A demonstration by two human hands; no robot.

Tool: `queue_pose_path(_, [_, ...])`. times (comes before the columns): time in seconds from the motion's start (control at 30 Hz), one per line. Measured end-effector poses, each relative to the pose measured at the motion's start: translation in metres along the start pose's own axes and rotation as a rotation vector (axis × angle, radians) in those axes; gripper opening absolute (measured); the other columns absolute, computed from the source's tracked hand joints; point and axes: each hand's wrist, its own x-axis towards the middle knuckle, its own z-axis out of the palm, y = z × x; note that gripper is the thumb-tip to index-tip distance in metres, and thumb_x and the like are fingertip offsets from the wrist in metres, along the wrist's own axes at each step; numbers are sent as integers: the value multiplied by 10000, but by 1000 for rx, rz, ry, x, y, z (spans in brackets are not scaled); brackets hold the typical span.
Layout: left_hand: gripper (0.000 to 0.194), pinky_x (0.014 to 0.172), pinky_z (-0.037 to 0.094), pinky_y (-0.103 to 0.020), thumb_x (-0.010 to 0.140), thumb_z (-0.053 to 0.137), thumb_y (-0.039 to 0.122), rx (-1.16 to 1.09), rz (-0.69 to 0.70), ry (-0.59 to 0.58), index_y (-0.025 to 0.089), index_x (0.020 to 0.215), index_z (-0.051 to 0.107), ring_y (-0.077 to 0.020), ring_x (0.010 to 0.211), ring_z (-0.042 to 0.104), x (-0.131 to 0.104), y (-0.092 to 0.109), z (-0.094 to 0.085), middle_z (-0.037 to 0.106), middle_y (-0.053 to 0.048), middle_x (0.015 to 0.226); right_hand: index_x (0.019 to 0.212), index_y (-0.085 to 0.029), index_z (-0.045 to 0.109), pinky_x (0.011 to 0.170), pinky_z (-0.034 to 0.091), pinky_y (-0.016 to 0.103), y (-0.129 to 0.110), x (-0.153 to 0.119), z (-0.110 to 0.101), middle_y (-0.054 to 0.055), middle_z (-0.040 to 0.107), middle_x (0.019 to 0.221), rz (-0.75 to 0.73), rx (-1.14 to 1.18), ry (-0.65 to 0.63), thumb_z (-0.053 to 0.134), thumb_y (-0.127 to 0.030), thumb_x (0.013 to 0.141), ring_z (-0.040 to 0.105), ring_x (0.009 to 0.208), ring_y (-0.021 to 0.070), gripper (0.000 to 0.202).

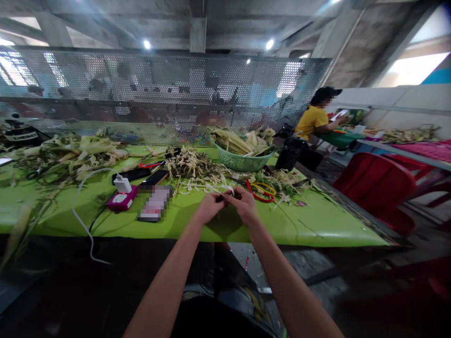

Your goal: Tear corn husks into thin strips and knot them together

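My left hand [210,205] and my right hand [242,203] meet above the front part of the green table. Both are closed, fingertips pinched together on a pale, thin strip [228,190] that looks like plant husk. More whitish strips [192,186] lie on the table just beyond my hands. Behind them is a pile of small, pale knotted pieces [190,162]. Scissors with red and yellow handles [262,190] rest to the right of my right hand.
A green basket [243,162] of husks stands behind. Left are a phone [155,203], a dark phone [154,179], a purple socket block [122,198] with a white cable, and a husk heap [77,155]. A person in yellow [312,121] sits back right, near red chairs [375,183].
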Motion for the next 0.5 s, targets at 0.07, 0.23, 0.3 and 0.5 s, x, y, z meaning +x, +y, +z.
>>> queue_pose_path(0.07, [149, 678, 421, -257, 731, 622, 256, -15, 18, -22, 139, 780, 699, -143, 656, 534, 0, 0, 0, 655, -16, 703, 747, -191, 621, 623, 416, 282, 4, 2, 0, -9, 579, 671, -35, -10, 13, 711, -434, 696, 518, 642, 153, 264])
queue_pose_path(0.23, [116, 663, 408, -256, 709, 646, 246, 112, 35, -46, 146, 737, 697, -147, 652, 530, -1, 0, -1, 653, -11, 689, 714, -193, 594, 614, 392, 277, 4, 2, 1, -24, 548, 647, -21, -55, 4, 691, -375, 719, 489, 623, 142, 206])
queue_pose_path(0.3, [134, 654, 404, -249, 706, 664, 270, 85, 21, -47, 143, 736, 694, -139, 645, 525, -1, 0, -1, 647, -8, 684, 714, -192, 595, 620, 396, 274, 1, 2, 2, -26, 550, 649, 6, -25, 14, 693, -377, 715, 489, 622, 137, 210])
queue_pose_path(0.5, [234, 599, 399, -223, 659, 730, 347, -225, -106, 191, 140, 751, 670, -104, 598, 519, 1, 4, -4, 624, -3, 661, 835, -204, 614, 681, 449, 284, -4, 5, 1, 1, 617, 779, 98, 146, 108, 672, -483, 722, 549, 689, 141, 307])
